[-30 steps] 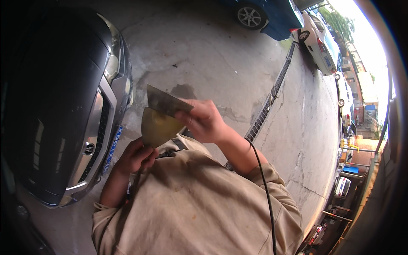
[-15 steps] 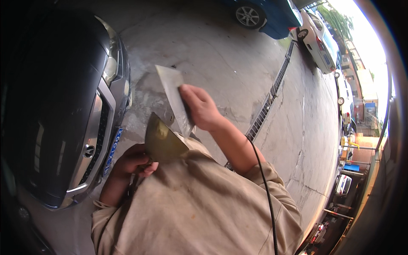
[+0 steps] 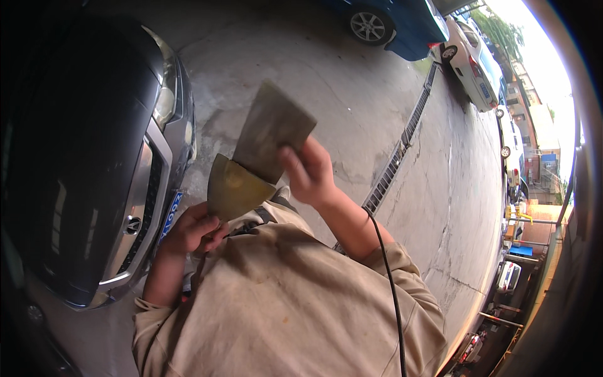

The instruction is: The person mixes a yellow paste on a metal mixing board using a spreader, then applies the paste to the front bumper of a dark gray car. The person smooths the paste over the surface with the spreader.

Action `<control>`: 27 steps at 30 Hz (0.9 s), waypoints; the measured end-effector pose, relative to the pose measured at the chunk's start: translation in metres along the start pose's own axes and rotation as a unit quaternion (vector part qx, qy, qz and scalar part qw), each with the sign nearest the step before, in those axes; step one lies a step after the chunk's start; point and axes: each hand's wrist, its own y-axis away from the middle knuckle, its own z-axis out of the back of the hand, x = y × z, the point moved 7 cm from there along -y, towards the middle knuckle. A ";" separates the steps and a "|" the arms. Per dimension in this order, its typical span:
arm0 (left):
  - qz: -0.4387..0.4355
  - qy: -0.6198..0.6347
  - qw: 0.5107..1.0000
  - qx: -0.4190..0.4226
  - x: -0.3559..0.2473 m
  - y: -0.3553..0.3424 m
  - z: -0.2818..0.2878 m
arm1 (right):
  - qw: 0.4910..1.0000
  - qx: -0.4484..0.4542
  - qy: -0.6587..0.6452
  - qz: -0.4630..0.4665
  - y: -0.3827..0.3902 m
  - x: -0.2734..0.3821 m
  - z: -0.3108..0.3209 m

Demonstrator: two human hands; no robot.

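A fan-shaped yellowish spreader [image 3: 233, 193] is grasped at its narrow lower end by the left hand [image 3: 196, 231], between one and two o'clock from that hand. A flat grey plate [image 3: 271, 125] is pinched between thumb and fingers of the right hand [image 3: 309, 173], at its eleven o'clock; whether the spreader is touched by the plate's lower edge cannot be told. In the view, a dark car [image 3: 81, 151] is seen at nine o'clock, a drain grate [image 3: 397, 152] at two.

Left grip [image 3: 193, 231] holding yellowish scraper [image 3: 237, 191]; right grip [image 3: 310, 174] holding flat grey plate [image 3: 271, 129] at its edge.
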 end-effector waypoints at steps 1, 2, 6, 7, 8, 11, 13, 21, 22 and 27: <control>0.004 -0.027 1.000 -0.014 0.001 -0.003 0.000 | 0.998 0.024 0.029 0.052 -0.001 0.014 -0.002; -0.012 -0.025 1.000 -0.004 -0.002 -0.004 -0.002 | 0.989 0.058 0.061 0.125 0.000 0.030 -0.007; -0.072 -0.050 0.996 -0.007 -0.018 0.001 0.001 | 0.958 0.223 0.141 0.116 0.010 0.045 -0.016; -0.070 -0.051 0.996 -0.003 -0.019 0.003 0.002 | 0.953 0.236 0.154 0.110 0.014 0.046 -0.013; -0.095 -0.039 0.995 0.007 -0.022 0.004 0.001 | 0.946 0.259 0.171 0.097 0.016 0.043 -0.012; -0.070 -0.003 0.993 -0.096 -0.015 0.002 0.013 | 0.949 0.226 0.218 0.019 0.014 0.025 -0.004; -0.062 0.001 0.995 -0.084 -0.011 -0.005 0.009 | 0.973 0.143 0.182 -0.018 0.008 0.019 0.002; -0.026 -0.073 0.997 0.015 -0.015 -0.006 -0.002 | 0.966 0.244 0.079 -0.002 0.008 0.022 0.002; -0.017 -0.068 0.998 0.002 -0.013 -0.005 -0.001 | 0.959 0.269 0.085 -0.031 0.011 0.017 0.001; -0.032 -0.007 0.999 -0.013 -0.009 -0.005 0.002 | 0.982 0.119 0.097 -0.113 0.008 0.003 0.012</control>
